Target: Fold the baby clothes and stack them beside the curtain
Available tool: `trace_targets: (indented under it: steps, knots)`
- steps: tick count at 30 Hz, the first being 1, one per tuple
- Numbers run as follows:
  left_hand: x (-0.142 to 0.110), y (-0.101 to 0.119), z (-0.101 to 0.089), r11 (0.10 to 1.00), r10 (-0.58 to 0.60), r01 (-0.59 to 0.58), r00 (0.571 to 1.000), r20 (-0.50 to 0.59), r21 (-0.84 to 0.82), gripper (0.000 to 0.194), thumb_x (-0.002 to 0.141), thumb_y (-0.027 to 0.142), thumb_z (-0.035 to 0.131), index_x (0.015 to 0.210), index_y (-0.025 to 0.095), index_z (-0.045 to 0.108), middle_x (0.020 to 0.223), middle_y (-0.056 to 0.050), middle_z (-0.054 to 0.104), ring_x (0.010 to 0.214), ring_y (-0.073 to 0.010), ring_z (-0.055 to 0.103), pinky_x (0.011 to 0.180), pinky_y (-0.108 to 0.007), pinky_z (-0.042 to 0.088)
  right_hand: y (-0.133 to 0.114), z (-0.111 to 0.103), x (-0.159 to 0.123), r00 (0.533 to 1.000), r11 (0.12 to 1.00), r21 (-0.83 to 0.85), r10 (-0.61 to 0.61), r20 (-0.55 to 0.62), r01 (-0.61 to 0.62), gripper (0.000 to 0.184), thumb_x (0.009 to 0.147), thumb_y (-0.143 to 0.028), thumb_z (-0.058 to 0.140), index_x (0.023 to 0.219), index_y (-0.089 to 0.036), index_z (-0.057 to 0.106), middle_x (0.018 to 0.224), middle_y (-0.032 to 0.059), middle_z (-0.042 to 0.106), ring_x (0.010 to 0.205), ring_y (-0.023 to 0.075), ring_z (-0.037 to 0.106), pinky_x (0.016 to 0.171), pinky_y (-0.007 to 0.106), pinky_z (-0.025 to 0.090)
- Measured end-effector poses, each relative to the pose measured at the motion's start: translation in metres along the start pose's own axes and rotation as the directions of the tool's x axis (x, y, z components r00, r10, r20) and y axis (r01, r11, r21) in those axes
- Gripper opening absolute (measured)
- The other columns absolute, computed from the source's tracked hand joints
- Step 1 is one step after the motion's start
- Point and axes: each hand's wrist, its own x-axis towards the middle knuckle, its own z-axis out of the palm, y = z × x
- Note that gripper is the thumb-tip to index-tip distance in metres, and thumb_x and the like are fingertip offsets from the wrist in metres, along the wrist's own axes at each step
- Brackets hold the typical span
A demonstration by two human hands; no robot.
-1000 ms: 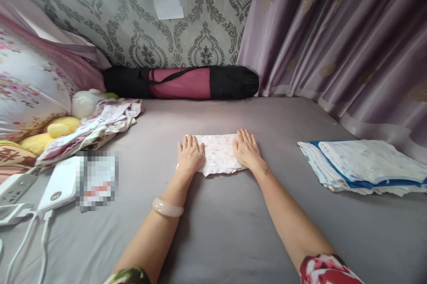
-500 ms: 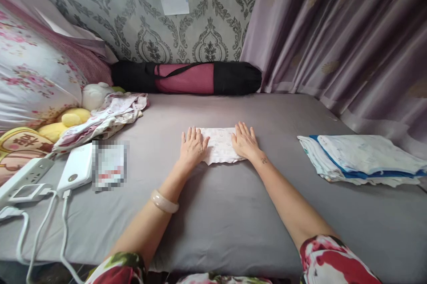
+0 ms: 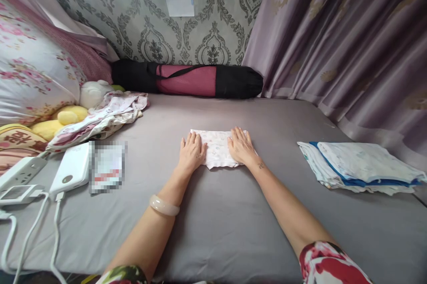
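A small folded piece of white cloth with a faint pink print lies flat in the middle of the grey sheet. On its left end rests my left hand, palm down with the fingers stretched forward. My right hand lies flat over the right part of the cloth, fingers extended. Neither hand grips anything. The parts of the cloth under both palms are hidden. A pale bangle is on my left forearm.
To the right lies a stack of folded cloths, white and blue. On the left are a white power bank, a power strip, cables, a blurred packet and crumpled printed cloth. A black-and-pink rolled bag lies along the wall.
My right hand has shifted slightly left and inward over the cloth, so its right corner shows beyond the fingers. The left hand stays on its end. The view has tilted a little.
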Motion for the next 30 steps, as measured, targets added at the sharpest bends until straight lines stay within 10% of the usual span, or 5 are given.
trace_targets:
  steps: [13, 30]
  knots:
    - [0.007, -0.017, 0.003, 0.921, -0.078, -0.001, 0.979, -0.187, -0.389, 0.027, 0.09, 0.024, 0.046, 0.112, 0.021, 0.061, 0.114, -0.008, 0.067, 0.106, -0.0194, 0.062, 0.096, -0.033, 0.048, -0.024, 0.009, -0.001, 0.999, 1.0, -0.008, -0.023, 0.047, 0.023, 0.059, 0.099, -0.035, 0.022, 0.149, -0.006, 0.032, 0.157, 0.0165, 0.026, 0.145, 0.027, 0.02, 0.117, 0.046, 0.011]
    - [0.013, -0.025, -0.01, 0.677, -0.416, 0.239, 0.905, -0.094, -0.697, 0.027, 0.086, 0.026, 0.046, 0.1, 0.016, 0.066, 0.103, -0.009, 0.072, 0.094, -0.0189, 0.066, 0.088, -0.033, 0.051, -0.069, 0.024, 0.005, 0.999, 0.996, 0.078, -0.04, 0.0, 0.039, 0.06, 0.098, -0.037, 0.024, 0.149, -0.006, 0.031, 0.158, 0.0143, 0.025, 0.146, 0.0255, 0.017, 0.117, 0.047, 0.006]
